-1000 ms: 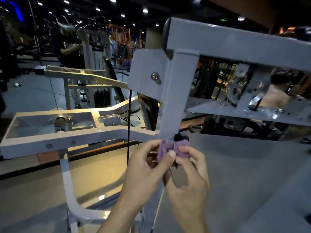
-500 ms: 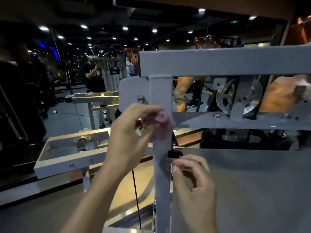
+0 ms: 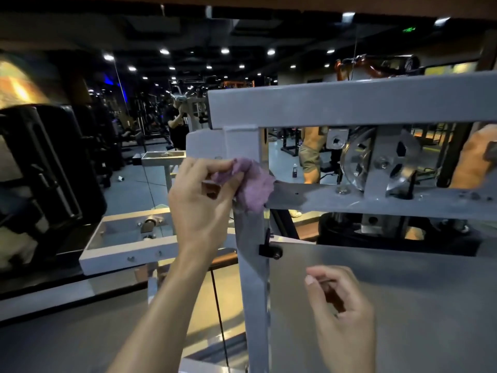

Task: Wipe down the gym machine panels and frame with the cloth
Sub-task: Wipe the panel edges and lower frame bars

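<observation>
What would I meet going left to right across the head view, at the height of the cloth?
Black padded machine → left hand → purple cloth pressed on the grey upright post → grey crossbar → metal pulley.

Commercial gym, dim interior. Grey steel machine frame (image 3: pixel 349 103) near, with pulley wheel (image 3: pixel 376 162) at right. Black padded equipment (image 3: pixel 48 168) left. Far: more machines, rows of ceiling spotlights (image 3: pixel 224 51), grey floor (image 3: pixel 134 192).
</observation>
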Demonstrator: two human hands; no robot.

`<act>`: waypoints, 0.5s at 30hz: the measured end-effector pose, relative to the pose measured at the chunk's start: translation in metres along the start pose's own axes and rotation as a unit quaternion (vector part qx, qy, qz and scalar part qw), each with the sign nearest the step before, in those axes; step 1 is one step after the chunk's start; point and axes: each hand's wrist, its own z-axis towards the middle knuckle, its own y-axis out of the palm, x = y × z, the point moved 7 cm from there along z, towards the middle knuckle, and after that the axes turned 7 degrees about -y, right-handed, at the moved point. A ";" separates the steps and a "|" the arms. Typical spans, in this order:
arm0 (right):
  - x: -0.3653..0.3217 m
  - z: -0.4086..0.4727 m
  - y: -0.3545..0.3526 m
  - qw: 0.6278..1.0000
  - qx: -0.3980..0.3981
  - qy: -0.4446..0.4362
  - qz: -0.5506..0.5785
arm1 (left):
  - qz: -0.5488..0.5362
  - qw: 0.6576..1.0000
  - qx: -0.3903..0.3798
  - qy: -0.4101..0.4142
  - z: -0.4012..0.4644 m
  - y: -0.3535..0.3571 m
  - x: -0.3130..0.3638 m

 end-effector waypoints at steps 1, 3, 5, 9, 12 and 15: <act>0.003 0.000 -0.001 1.000 -0.007 0.011 0.005 | 0.003 1.000 0.006 0.007 0.008 -0.001 0.005; 0.007 -0.002 0.002 0.999 -0.025 0.029 0.011 | 0.011 0.999 0.018 0.024 0.031 -0.006 0.021; 0.009 -0.005 0.005 0.998 -0.037 0.042 0.015 | 0.007 0.999 0.023 0.037 0.045 -0.008 0.031; 0.023 -0.014 0.010 0.994 -0.066 0.086 0.005 | 0.044 0.998 -0.008 0.039 0.001 0.001 0.007; 0.031 -0.019 0.010 0.990 -0.083 0.118 -0.009 | 0.048 0.998 -0.045 0.016 -0.039 0.001 -0.023; 0.035 -0.022 0.014 0.985 -0.094 0.143 -0.007 | 0.043 0.998 -0.049 0.015 -0.028 -0.002 -0.021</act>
